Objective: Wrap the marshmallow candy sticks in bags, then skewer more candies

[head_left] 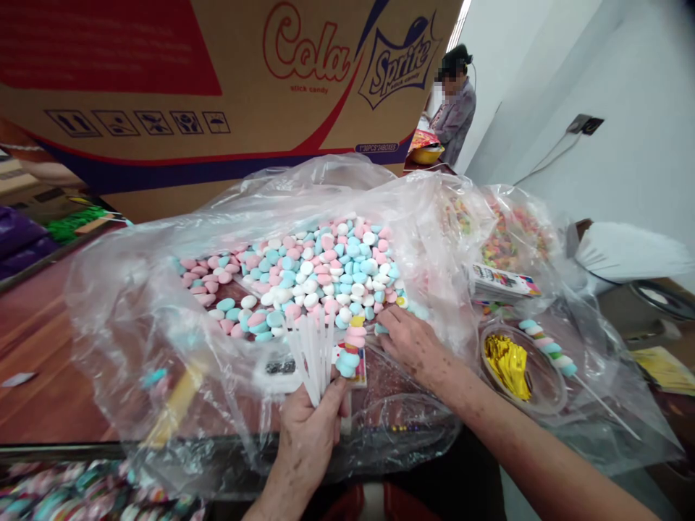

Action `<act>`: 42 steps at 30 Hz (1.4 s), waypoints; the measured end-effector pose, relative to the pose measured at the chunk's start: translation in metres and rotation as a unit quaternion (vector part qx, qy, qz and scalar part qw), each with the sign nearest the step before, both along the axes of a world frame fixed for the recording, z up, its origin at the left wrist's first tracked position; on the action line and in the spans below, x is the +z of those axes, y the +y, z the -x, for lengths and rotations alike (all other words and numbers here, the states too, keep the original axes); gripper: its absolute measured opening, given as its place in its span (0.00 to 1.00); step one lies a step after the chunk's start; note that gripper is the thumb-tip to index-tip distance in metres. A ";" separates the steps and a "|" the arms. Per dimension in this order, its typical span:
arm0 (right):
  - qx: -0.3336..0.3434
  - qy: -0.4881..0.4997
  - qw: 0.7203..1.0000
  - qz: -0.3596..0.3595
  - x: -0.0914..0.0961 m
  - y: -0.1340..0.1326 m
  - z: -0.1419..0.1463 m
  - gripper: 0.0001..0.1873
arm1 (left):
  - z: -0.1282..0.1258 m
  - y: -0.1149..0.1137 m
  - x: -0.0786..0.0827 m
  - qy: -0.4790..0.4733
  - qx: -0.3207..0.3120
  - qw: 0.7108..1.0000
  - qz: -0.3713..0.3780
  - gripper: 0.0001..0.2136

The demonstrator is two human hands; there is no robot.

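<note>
My left hand (313, 423) is closed around a fanned bunch of white plastic sticks (312, 354). A candy skewer (350, 347) of stacked pink, blue and yellow pieces stands up in the same grip. My right hand (410, 344) reaches to the near right edge of a pile of loose candies (320, 271) in pink, white and blue. Its fingers are bent down together at a blue candy piece (381, 328); the fingertips are partly hidden. The pile lies on a clear plastic bag (217, 405) spread over the table.
A finished candy stick (548, 347) lies by a round tub (559, 401) of gold ties (507, 365). Behind stand a stack of printed cards (499, 282), bagged gummies (504, 235) and a large cardboard box (228, 94). Another person (459, 108) works beyond. Wrapped candies (81, 492) lie lower left.
</note>
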State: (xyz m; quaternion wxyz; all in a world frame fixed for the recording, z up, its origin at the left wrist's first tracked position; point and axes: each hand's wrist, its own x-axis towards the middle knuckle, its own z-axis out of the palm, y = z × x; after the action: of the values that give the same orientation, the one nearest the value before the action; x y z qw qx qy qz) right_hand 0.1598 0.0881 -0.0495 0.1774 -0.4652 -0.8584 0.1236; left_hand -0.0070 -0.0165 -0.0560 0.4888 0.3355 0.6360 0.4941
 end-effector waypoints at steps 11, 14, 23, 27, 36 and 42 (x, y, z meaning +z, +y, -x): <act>-0.097 0.341 0.923 0.152 -0.004 0.008 -0.005 0.08 | 0.005 0.000 -0.011 0.028 -0.067 0.997 0.006 0.18; -0.112 0.451 0.855 0.230 0.006 0.010 -0.007 0.09 | 0.007 0.001 -0.014 0.038 -0.110 0.993 0.018 0.17; -0.117 0.588 0.718 0.354 0.023 0.006 0.000 0.10 | 0.007 0.003 -0.010 0.057 -0.129 0.990 0.022 0.17; -0.113 0.596 0.710 0.357 0.021 0.004 0.001 0.09 | 0.007 0.005 -0.010 0.063 -0.136 0.988 0.023 0.16; -0.085 0.552 0.766 0.318 0.013 0.002 0.000 0.11 | 0.007 0.004 -0.010 0.089 -0.146 0.985 0.024 0.15; -0.099 0.478 0.836 0.251 0.002 -0.003 -0.001 0.15 | 0.005 0.003 -0.021 0.105 -0.108 0.989 -0.013 0.16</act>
State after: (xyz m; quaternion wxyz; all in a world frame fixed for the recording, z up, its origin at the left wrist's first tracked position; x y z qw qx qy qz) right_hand 0.1605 0.0847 -0.0475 0.4540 -0.4595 -0.5552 0.5239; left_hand -0.0122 -0.0131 -0.0768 0.4649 0.4585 0.6375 0.4089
